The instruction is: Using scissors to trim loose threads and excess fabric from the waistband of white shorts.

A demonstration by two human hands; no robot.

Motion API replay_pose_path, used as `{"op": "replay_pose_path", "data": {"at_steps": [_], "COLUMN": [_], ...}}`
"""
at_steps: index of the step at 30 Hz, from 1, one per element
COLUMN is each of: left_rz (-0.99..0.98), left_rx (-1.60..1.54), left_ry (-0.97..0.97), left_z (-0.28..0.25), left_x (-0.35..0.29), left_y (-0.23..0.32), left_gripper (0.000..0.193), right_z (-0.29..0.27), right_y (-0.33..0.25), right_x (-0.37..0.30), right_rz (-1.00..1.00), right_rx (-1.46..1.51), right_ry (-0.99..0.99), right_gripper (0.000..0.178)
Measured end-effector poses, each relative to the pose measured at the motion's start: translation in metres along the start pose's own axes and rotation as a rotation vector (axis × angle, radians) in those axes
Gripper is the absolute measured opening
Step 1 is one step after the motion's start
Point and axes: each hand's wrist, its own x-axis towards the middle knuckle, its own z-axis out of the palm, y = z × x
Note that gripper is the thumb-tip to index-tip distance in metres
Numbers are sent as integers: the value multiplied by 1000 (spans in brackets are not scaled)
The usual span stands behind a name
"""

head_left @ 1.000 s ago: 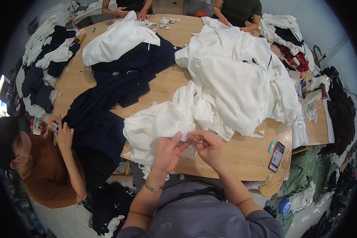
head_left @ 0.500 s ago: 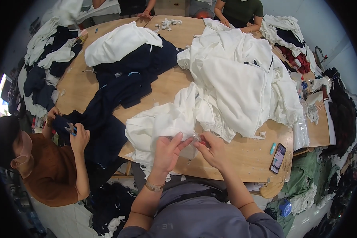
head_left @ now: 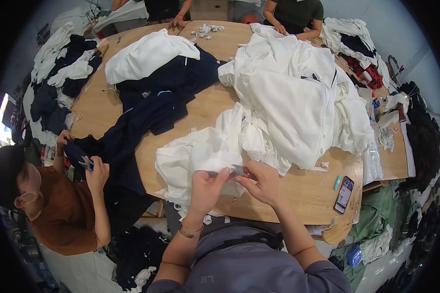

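On wooden table (head_left: pixel 308 193), left hand (head_left: pixel 206 184), right hand (head_left: pixel 261 181) pinching white garment (head_left: pixel 200 154)

A crumpled white cloth (head_left: pixel 200 156) lies bunched up in the lower middle of the frame. A small red and silver tool (head_left: pixel 239 172) sits on its lower edge.

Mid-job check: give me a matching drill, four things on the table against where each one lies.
Things:
1. phone
2. white garment
3. navy garments
4. white scraps

Places:
A. far edge of the table
B. under both hands
C. near right edge
D. middle left

Pairs: 1-C, 2-B, 3-D, 4-A
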Motion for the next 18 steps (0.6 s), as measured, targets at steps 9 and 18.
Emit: {"op": "replay_pose_path", "data": {"at_steps": [9, 18], "left_rz": [44, 1], "left_rx": [-87, -50], "left_ry": [7, -37], "left_z": [5, 3], "left_x": [1, 5], "left_y": [8, 11], "left_gripper": [22, 21], "right_z": [-6, -11], "right_y": [-3, -4], "right_x": [1, 5], "right_rz": [47, -10], "right_rx": [2, 7], "right_ry": [-45, -13], "right_gripper": [30, 26]}}
